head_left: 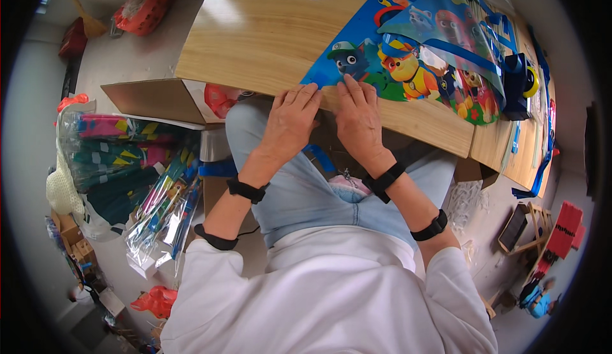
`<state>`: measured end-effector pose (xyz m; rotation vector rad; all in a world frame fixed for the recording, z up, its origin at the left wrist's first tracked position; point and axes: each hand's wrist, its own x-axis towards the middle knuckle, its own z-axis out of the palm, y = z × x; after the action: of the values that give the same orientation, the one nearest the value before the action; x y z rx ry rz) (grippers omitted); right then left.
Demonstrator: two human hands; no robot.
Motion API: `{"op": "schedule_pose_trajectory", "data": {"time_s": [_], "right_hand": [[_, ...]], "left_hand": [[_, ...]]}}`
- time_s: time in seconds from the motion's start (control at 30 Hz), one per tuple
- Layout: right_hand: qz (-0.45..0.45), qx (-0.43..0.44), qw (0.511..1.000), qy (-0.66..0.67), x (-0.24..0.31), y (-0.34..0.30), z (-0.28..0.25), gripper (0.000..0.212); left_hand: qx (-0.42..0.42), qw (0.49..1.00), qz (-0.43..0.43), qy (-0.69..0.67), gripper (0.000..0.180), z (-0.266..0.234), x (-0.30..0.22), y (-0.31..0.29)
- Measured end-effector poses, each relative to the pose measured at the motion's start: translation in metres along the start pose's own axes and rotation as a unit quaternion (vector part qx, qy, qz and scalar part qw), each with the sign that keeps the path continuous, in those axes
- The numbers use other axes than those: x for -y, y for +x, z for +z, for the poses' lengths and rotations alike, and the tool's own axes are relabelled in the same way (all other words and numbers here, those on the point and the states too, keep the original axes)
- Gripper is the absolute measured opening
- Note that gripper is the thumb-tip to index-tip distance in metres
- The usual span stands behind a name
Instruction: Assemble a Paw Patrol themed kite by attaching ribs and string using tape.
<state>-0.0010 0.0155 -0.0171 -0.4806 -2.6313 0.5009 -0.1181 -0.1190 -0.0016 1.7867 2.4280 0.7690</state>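
Note:
A thin blue sheet printed with cartoon dogs (408, 73) lies across the wooden table (268, 29), its narrow end by the near edge. My left hand (296, 115) rests at that edge, fingers stretched out side by side, tips by the sheet's left corner. Just to the right, my right hand (358, 115) lays its outstretched fingers over the sheet's near border. Both thumbs are mostly hidden. On the sheet's right part lies a clear-looking printed triangular piece (446, 26). Dark straps circle both my forearms.
A dark blue holder with a yellow part (519, 86) stands at the table's right, near blue ribbon (540, 169). Left of my legs are an open cardboard box (153, 102) and plastic-wrapped colourful bundles (162, 207). Red bags (143, 10) lie on the floor.

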Motion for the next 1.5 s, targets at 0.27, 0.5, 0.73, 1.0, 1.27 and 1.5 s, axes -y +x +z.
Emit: {"op": "schedule_pose_trajectory", "data": {"time_s": [0.27,0.5,0.73,1.0,1.27,1.5], "right_hand": [[-0.003,0.022,0.999,-0.042,-0.003,0.0,-0.006,0.052],[0.002,0.031,0.999,-0.03,0.002,0.004,-0.01,0.057],[-0.012,0.042,0.996,-0.075,0.004,0.002,-0.004,0.062],[-0.009,0.04,0.996,-0.078,0.003,0.0,-0.001,0.062],[-0.002,0.04,0.997,-0.068,0.005,0.001,-0.002,0.066],[-0.009,0.015,0.994,-0.109,0.008,0.0,0.005,0.07]], "left_hand": [[0.026,1.0,0.006,0.016,0.06,-0.006,-0.003,0.0],[0.03,0.999,0.01,0.01,0.061,-0.008,-0.002,-0.001],[0.03,0.999,0.014,0.012,0.058,-0.007,-0.003,0.0],[0.037,0.999,0.004,0.015,0.061,-0.006,-0.003,-0.002],[0.036,0.999,0.004,0.019,0.061,-0.005,-0.003,-0.002],[0.02,0.999,-0.003,0.025,0.061,-0.004,-0.006,-0.002]]}}
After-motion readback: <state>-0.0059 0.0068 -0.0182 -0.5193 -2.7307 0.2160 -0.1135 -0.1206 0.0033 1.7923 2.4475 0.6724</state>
